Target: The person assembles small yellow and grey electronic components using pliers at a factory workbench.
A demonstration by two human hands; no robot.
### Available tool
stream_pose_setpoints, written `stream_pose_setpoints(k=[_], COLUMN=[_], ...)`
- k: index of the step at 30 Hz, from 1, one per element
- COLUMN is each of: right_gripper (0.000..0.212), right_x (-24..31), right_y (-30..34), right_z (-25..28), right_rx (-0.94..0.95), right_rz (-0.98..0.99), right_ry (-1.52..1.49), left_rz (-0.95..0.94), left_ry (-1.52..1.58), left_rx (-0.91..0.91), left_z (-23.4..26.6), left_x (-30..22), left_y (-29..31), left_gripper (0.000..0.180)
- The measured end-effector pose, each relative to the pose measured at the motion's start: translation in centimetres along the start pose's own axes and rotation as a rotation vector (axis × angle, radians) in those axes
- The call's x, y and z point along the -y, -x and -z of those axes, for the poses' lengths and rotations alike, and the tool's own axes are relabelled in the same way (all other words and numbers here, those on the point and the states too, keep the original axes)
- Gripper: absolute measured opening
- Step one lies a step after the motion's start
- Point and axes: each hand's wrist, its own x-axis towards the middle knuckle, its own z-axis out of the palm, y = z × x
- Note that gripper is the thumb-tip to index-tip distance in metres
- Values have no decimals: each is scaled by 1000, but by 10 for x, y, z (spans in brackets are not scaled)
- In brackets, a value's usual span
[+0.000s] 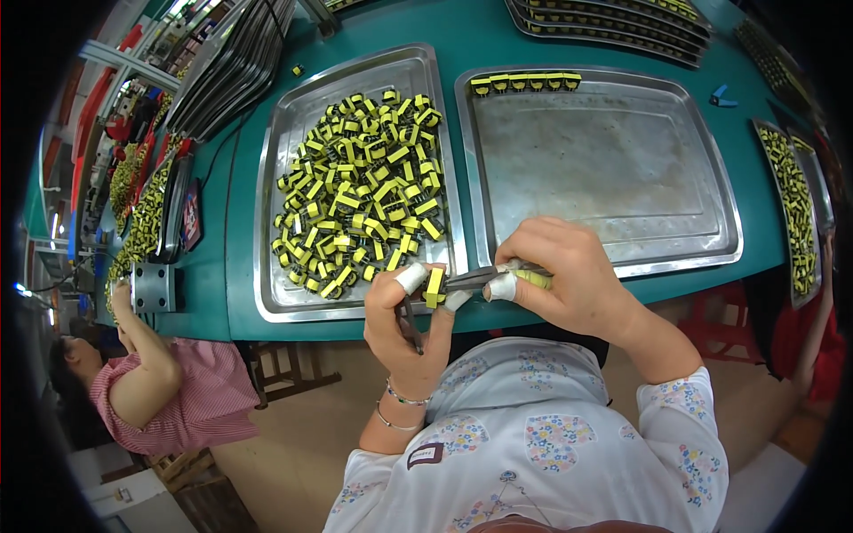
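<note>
Between the thumb and fingers of my left hand (400, 333) sits a small transformer (434, 288) wrapped in yellow tape, with dark ends. A dark, slim metal object (410, 327) also shows against that palm; its kind is unclear. My right hand (569, 280) grips grey pliers (471, 280), whose pointed jaws reach the transformer's right side. Whether the jaws clamp anything is hidden. White wraps cover some fingertips of both hands. Just beyond my left hand lies a metal tray (265, 258) heaped with loose yellow transformers (360, 191).
A second metal tray (604, 169) on the right bears a short row of transformers (526, 83) along its far edge. Stacked trays (613, 27) stand at the back, more trays (235, 67) lean back left. A blue tool (723, 96) lies right. A person in red stripes (182, 395) sits left.
</note>
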Motion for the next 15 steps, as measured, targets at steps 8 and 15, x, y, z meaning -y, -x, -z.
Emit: stream_pose_setpoints(k=[8, 15], right_gripper=[19, 21], right_x=[1, 7], right_y=[4, 3], right_z=[-3, -1], right_rx=[-10, -20], right_rz=[75, 15], right_ry=[153, 208], left_rz=[-81, -13], left_ry=[-136, -140], left_rx=[1, -42], left_z=[-2, -6], left_x=[1, -2], left_y=[2, 1], left_gripper=[46, 46])
